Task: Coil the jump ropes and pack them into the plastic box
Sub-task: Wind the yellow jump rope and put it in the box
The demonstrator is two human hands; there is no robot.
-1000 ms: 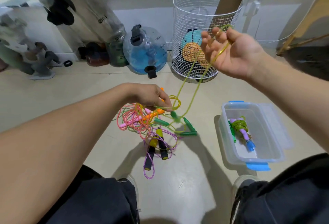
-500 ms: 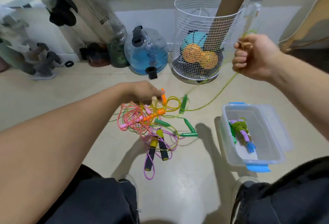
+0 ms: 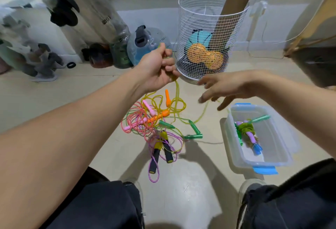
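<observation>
Left hand (image 3: pixel 158 68) grips the yellow-green rope (image 3: pixel 177 97); right hand (image 3: pixel 223 86) spread beside it.

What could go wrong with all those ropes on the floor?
The left hand grips a yellow-green rope that runs down into the tangled pile. Pulling it up might drag the pink and orange ropes along or tighten a knot. The right hand is open with the rope sagging under it, so a loop could slip away before it gets coiled. A loose green handle lies over the rim of the plastic box and might catch or tug it.
</observation>
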